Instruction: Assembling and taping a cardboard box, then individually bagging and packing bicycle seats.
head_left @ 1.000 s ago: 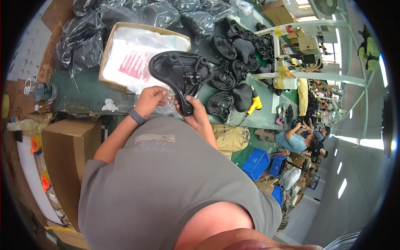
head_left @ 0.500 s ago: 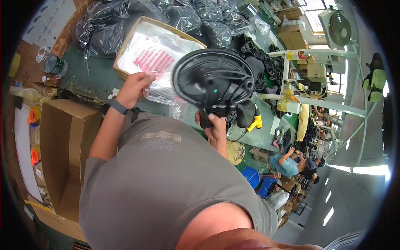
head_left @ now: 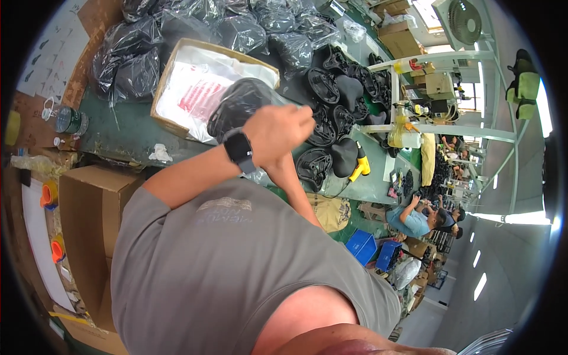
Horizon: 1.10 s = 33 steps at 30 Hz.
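Observation:
A black bicycle saddle (head_left: pixel 234 112) sits inside a clear plastic bag (head_left: pixel 260 87), tilted over the near right part of a small carton. My left hand (head_left: pixel 281 133), with a dark watch at its wrist, reaches across to the right over the bagged saddle. Its fingers are curled closed at the bag's edge. Beneath it is my right hand (head_left: pixel 277 168), its fingers hidden behind the left one, close to the saddle's near end. Inside the carton (head_left: pixel 158 112) lies a stack of clear bags (head_left: pixel 198 94) with red print.
Bagged saddles (head_left: pixel 242 32) are piled at the back. Bare black saddles (head_left: pixel 322 86) lie to the right beside a yellow heat gun (head_left: pixel 360 165). An opened cardboard box (head_left: pixel 89 213) stands left, near a water bottle (head_left: pixel 71 121). A metal frame (head_left: pixel 449 129) rises at right.
The saddle has gone into the clear bag and moved left and lower toward the carton. My left hand has swung rightward across my right hand.

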Motion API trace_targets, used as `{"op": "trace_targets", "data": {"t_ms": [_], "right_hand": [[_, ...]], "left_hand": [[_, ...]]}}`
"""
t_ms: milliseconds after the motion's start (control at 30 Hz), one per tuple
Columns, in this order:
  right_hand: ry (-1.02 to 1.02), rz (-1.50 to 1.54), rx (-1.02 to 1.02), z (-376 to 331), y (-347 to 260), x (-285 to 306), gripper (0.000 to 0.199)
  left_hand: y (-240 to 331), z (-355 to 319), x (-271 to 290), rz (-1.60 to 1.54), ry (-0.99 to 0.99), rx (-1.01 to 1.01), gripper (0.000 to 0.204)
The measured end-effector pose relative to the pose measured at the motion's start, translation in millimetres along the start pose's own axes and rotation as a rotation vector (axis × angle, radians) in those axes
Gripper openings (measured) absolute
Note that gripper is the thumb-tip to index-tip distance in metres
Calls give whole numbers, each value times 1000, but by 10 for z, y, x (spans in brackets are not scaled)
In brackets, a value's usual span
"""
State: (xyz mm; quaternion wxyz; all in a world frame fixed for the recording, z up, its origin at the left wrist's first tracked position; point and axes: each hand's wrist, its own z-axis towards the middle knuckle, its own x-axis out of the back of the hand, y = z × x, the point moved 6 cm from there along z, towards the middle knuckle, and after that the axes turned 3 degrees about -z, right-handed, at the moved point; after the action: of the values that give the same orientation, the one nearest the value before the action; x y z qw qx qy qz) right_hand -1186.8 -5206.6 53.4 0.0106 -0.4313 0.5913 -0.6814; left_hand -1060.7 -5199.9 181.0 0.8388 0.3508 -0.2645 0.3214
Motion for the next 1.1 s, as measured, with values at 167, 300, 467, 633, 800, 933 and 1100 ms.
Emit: {"op": "trace_targets", "data": {"t_ms": [167, 300, 467, 633, 800, 933, 1100], "right_hand": [[253, 821, -367, -130, 360, 199, 50], [332, 1186, -376, -132, 256, 426, 58], [494, 948, -285, -83, 291, 596, 64], [678, -239, -212, -1, 559, 817, 90], [-185, 276, -125, 31, 988, 832, 76], [245, 64, -456, -522, 2557, 1485, 68], [518, -528, -1093, -1913, 4503, 1882, 99]], "left_hand": [[-26, -254, -19, 23, 379, 91, 39], [-407, -337, -348, 44, 229, 292, 41], [-426, -16, -521, 12, 180, 177, 14], [-574, 244, -411, -33, 329, 130, 27], [-1467, 718, -174, 105, 235, 213, 31], [-2472, 775, 879, 512, 385, 287, 20], [-2883, 846, 1703, 1160, 397, 440, 33]]}}
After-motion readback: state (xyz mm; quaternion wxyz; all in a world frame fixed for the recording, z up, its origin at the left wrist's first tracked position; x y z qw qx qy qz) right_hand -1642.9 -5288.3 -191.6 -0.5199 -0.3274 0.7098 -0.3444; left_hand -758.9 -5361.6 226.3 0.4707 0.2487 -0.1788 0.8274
